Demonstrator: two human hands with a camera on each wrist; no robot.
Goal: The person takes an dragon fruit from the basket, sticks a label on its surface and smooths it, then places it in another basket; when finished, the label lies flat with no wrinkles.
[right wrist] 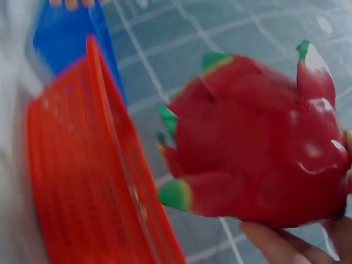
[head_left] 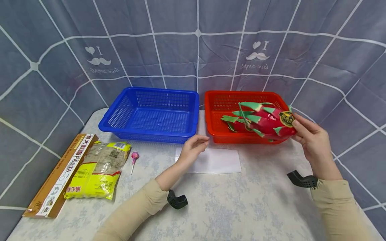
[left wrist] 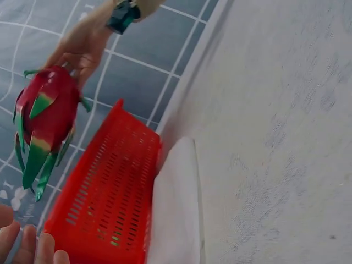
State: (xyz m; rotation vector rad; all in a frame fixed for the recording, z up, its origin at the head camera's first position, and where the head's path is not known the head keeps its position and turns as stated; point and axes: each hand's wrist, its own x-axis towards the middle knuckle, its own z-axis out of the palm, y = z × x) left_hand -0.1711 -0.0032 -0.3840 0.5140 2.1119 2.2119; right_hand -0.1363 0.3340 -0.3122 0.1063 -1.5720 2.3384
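Note:
My right hand [head_left: 313,142] grips a red dragon fruit [head_left: 266,120] with green-tipped scales by its end that bears a black and gold sticker. The fruit is held above the right side of the red basket [head_left: 215,137]. In the right wrist view the dragon fruit [right wrist: 258,143] fills the middle, fingers under it. Inside the basket lies a second dragon fruit [head_left: 235,126], partly hidden behind the held one. My left hand [head_left: 193,149] holds nothing, its fingers loosely bent, near the front corner between the two baskets and over a white sheet [head_left: 217,162].
A blue basket [head_left: 150,136] stands left of the red one. On the left of the table lie a long pasta box [head_left: 60,177], a yellow plastic bag [head_left: 96,170] and a lollipop [head_left: 134,157]. A grey checked curtain [head_left: 175,57] hangs behind the baskets.

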